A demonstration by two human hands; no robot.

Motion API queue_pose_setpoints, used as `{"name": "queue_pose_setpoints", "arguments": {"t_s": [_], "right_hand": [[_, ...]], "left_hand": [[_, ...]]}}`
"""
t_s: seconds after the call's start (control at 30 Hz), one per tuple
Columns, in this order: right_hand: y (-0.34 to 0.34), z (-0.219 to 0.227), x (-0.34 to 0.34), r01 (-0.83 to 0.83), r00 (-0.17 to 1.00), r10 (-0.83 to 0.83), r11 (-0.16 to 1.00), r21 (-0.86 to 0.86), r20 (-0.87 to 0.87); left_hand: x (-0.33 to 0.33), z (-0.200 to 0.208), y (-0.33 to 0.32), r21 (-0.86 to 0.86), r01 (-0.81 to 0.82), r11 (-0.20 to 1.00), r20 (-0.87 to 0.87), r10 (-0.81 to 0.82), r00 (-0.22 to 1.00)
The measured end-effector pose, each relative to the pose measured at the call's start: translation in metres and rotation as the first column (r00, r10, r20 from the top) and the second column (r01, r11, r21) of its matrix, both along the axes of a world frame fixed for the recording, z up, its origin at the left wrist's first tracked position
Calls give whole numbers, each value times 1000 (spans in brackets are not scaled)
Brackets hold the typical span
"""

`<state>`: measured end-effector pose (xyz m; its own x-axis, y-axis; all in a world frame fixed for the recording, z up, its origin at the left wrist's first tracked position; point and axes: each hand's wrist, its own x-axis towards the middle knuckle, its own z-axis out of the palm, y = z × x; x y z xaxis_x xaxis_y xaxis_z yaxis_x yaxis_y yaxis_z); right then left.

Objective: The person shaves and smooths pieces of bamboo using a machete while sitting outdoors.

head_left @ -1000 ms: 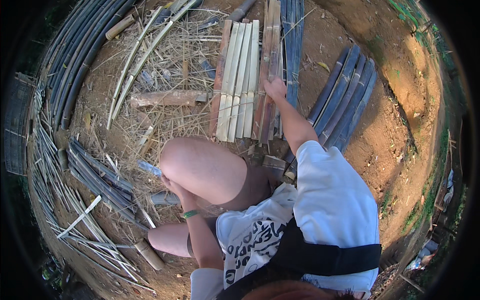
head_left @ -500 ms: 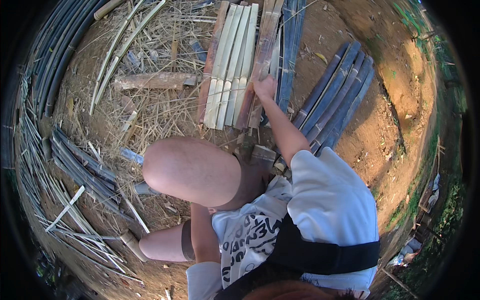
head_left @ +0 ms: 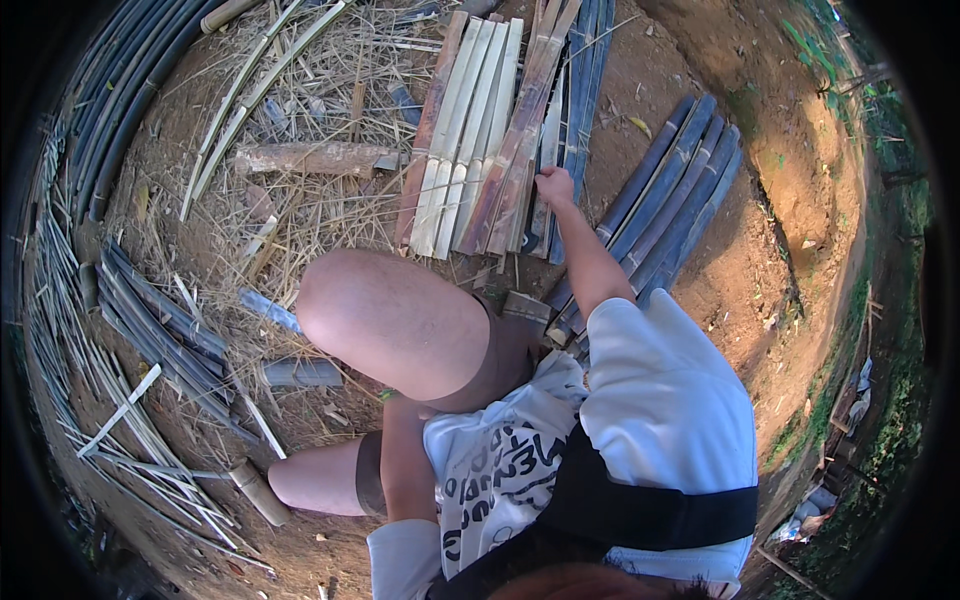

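Note:
My right hand point(head_left: 557, 187) is closed, its fingertips on the upper part of a greyish bamboo strip point(head_left: 540, 215) at the right side of a row of split bamboo. To its left lie reddish-brown strips point(head_left: 510, 165), slanting across one another, then several pale strips point(head_left: 465, 150) side by side. Dark blue-grey bamboo strips point(head_left: 584, 95) run along the right of the hand. My left forearm point(head_left: 408, 465) passes behind my raised thigh, which hides the left hand.
Several dark bamboo pieces point(head_left: 665, 190) lie on the soil at right. A log point(head_left: 315, 158) rests on scattered shavings point(head_left: 300, 225) at left. Further left are dark split bamboo point(head_left: 170, 325), long dark poles point(head_left: 135, 95) and thin pale strips point(head_left: 150, 470). A short bamboo section point(head_left: 258, 492) is beside my lower leg.
My right hand has left the reddish-brown strips and moved right onto the greyish strip. The lower ends of the brown strips now lie fanned apart, nearer the pale ones.

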<state>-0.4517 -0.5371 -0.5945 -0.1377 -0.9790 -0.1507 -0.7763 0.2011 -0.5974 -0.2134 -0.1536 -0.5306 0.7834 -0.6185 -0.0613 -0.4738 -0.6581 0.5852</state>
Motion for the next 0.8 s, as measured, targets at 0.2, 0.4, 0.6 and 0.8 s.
{"name": "queue_pose_setpoints", "arguments": {"t_s": [0.2,0.4,0.6,0.8], "right_hand": [[15,82,29,-244,914,389,758,605,-118],[91,57,-17,-525,626,682,727,443,-378],[116,60,-27,-445,815,556,781,438,-164],[97,59,-57,-347,901,429,800,489,-61]], "left_hand": [[9,-13,-2,57,24,998,96,-29,995],[6,-14,-19,59,92,994,128,-99,987],[6,-18,-34,62,145,987,144,-153,978],[2,-22,-42,59,134,989,168,-142,975]]}}
